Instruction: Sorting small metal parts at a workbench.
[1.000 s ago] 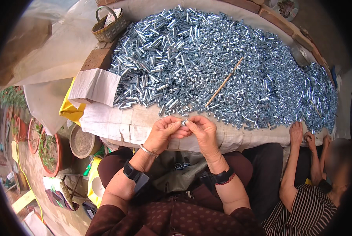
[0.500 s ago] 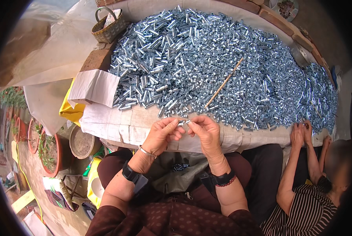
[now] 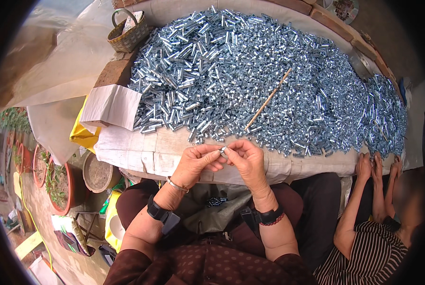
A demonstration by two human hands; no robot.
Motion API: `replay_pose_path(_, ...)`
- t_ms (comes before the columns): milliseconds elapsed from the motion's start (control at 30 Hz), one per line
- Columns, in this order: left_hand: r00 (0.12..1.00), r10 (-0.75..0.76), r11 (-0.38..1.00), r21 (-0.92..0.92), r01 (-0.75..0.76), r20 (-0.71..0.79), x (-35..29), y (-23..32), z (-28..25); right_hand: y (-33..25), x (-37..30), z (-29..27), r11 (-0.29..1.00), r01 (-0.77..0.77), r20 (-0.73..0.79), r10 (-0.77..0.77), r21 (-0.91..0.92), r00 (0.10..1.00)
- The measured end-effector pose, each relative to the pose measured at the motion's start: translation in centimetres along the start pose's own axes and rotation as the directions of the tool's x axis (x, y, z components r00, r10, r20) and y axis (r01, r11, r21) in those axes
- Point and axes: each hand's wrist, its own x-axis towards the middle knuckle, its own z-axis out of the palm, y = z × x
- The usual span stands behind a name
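Holding a small metal piece [image 3: 223, 150] near the middle of the frame, just in front of the near edge of a broad heap of metal tubes [image 3: 212, 71], over the pale cloth [image 3: 162, 149] of the table. Grasped at the fingertips from both sides: pinched by thumb and fingers of the left hand [image 3: 202, 159] and likewise by those of the right hand [image 3: 245, 160], with neither released. Judging by this two-handed pinch, probably in the midst of fitting, turning or checking by feel, though impossible to tell which. Seems to call next for a light, steady hold, careful lining-up of the fingertips and no slip with so small a thing. Looks silvery, short and shiny, with a bright glint where not covered by the fingers; too small and too much hidden to tell whether single or made of two parts. Similar in metallic sheen to the heap, spread across the upper part of the frame with many longer tubes toward the left, and crossed right of centre by a thin wooden stick [image 3: 268, 99]. Visible below, at the lower middle: a few loose pieces [image 3: 216, 202] in the lap. Visible at the right, beside the heap: a co-worker's hands [image 3: 363, 167].
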Motion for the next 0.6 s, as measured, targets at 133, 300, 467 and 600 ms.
replay_pose_path(133,1.0,0.004,0.998,0.068,-0.004,-0.003,-0.13,0.36,0.3,-0.01,-0.04,-0.11,1.0,0.001,0.012,-0.001,-0.027,1.0)
replay_pose_path(300,1.0,0.019,0.997,0.07,-0.02,0.014,-0.22,0.16,0.24,-0.27,-0.15,-0.27,0.999,0.007,0.025,-0.006,-0.036,1.0)
replay_pose_path(467,0.999,0.028,0.999,0.036,-0.028,0.017,-0.11,-0.24,0.26,0.28,-0.28,0.0,0.999,-0.021,-0.009,0.021,0.038,1.0)
replay_pose_path(600,1.0,0.014,1.0,0.01,-0.014,0.012,-0.18,-0.26,0.21,-0.07,-0.28,-0.03,0.999,-0.018,0.011,0.018,0.041,1.0)
